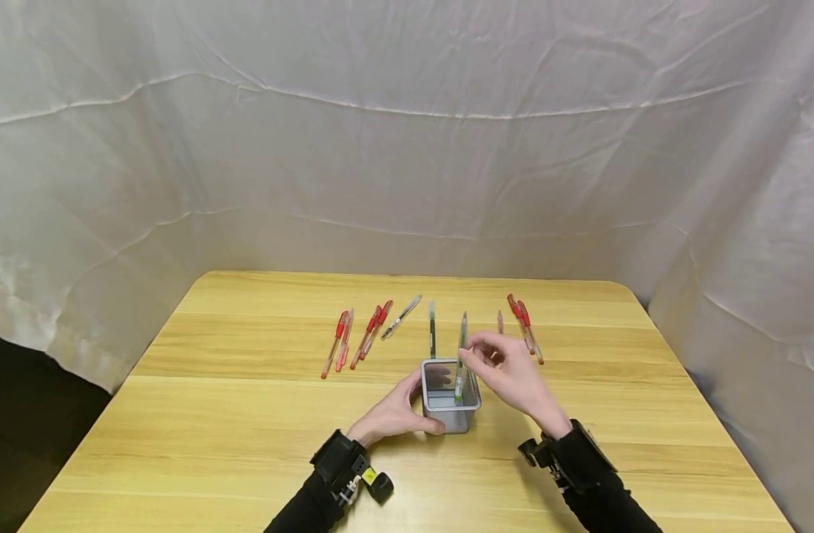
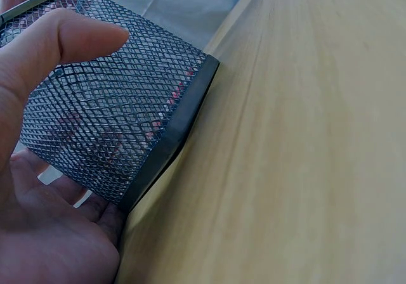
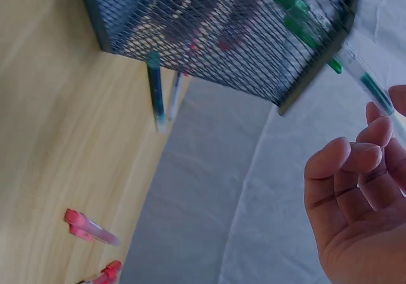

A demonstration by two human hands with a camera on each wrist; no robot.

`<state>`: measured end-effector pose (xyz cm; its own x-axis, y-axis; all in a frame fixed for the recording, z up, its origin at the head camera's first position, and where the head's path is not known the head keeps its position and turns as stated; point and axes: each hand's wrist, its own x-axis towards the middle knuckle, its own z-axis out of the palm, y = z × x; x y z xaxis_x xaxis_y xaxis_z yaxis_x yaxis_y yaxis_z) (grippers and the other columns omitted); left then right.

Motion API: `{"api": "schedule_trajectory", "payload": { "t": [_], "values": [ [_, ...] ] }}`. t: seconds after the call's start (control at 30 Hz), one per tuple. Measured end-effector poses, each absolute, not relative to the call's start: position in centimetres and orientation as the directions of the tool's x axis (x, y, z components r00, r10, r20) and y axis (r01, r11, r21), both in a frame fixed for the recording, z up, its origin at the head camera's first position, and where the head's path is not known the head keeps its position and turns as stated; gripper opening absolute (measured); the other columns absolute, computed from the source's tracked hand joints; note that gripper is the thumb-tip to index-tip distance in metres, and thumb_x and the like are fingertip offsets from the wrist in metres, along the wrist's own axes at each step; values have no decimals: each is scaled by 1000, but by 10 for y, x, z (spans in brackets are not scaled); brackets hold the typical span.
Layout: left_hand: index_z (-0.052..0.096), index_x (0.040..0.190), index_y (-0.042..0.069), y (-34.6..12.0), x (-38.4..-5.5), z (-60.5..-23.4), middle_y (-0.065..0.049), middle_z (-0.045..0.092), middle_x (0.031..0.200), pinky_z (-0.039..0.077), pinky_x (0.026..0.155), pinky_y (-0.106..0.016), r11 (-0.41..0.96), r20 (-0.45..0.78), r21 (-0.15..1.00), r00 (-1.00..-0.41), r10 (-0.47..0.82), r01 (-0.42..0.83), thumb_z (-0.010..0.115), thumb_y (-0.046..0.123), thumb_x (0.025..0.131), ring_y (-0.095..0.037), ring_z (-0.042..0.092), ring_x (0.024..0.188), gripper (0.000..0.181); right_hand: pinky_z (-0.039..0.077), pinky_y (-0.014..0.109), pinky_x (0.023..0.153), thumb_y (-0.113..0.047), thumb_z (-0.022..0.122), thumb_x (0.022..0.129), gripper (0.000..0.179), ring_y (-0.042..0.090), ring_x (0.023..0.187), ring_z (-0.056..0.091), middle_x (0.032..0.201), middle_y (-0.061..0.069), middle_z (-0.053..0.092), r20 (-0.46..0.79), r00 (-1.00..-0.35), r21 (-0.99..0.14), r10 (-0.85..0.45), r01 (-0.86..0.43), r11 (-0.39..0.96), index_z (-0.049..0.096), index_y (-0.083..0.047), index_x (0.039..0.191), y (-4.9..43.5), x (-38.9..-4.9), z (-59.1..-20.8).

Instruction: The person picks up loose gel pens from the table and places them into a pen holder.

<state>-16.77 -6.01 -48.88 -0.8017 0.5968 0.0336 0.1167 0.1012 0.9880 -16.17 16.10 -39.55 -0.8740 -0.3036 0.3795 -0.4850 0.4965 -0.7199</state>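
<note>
A square grey mesh pen holder point(image 1: 455, 422) stands upright on the wooden table. My left hand point(image 1: 399, 414) grips it from the left, the thumb along its near side and fingers round the far side; the left wrist view shows the thumb against the mesh point(image 2: 95, 100). Between thumb and fingertips, my right hand point(image 1: 513, 374) pinches a clear gel pen with a green cap point(image 1: 463, 337). The pen is nearly upright, cap end down inside the holder's opening. In the right wrist view the green cap point(image 3: 292, 2) shows partly behind the mesh, and the fingers point(image 3: 374, 138) are at the pen's other end.
Left of the holder lie several red pens point(image 1: 340, 340) and a clear dark-tipped pen point(image 1: 402, 318). A dark green pen point(image 1: 432, 333) lies just behind it. More red pens point(image 1: 527, 329) and a pink one point(image 1: 500, 322) lie right. A pale curtain point(image 1: 407, 185) hangs behind the table.
</note>
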Motion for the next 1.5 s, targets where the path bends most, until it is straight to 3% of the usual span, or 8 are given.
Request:
{"api": "schedule_trajectory", "payload": {
  "t": [0.27, 0.57, 0.77, 1.0, 1.33, 1.5],
  "values": [
    [45, 147, 25, -61, -167, -490, -2, 56, 145, 24, 124, -51, 108, 23, 988, -801, 598, 109, 84, 8, 70, -23, 44, 142, 88, 30, 18, 56, -9, 72, 91, 5, -2, 62, 36, 69, -9, 45, 451, -790, -610, -416, -613, 502, 73, -12, 94, 157, -166, -410],
    [44, 148, 19, -61, -168, -491, -7, 55, 146, 21, 124, -52, 104, 36, 987, -795, 606, 124, 83, 9, 71, -25, 44, 142, 87, 28, 18, 56, -8, 75, 88, 11, -2, 62, 35, 68, -8, 49, 427, -842, -623, -330, -539, 567, 77, -5, 98, 168, -168, -413],
    [44, 148, 14, -60, -168, -490, -11, 54, 146, 19, 125, -54, 85, 48, 989, -794, 606, 124, 83, 8, 70, -28, 42, 143, 87, 36, 20, 57, -8, 73, 89, 11, 0, 63, 41, 71, -2, 58, 437, -867, -651, -240, -489, 580, 75, -1, 98, 184, -172, -417],
    [45, 147, 15, -61, -169, -493, -9, 55, 146, 23, 124, -46, 69, 65, 989, -793, 606, 133, 84, 8, 70, -25, 44, 141, 86, 46, 19, 60, -11, 71, 90, 17, -1, 71, 54, 80, 4, 66, 451, -873, -684, -183, -470, 557, 74, 1, 102, 198, -176, -426],
    [47, 145, 16, -61, -169, -495, -8, 55, 146, 24, 124, -44, 56, 76, 989, -793, 605, 137, 84, 9, 69, -25, 44, 142, 85, 54, 23, 65, -4, 70, 90, 20, 24, 79, 68, 92, 16, 72, 338, -923, -680, -185, -375, 630, 72, 5, 108, 209, -187, -428],
    [47, 146, 17, -61, -169, -495, -8, 54, 146, 23, 124, -44, 57, 73, 989, -793, 605, 134, 84, 9, 69, -26, 43, 143, 85, 54, 22, 65, -7, 68, 92, 22, 28, 81, 70, 94, 18, 73, 294, -936, -682, -192, -346, 645, 71, 6, 110, 214, -190, -432]
  ]
}}
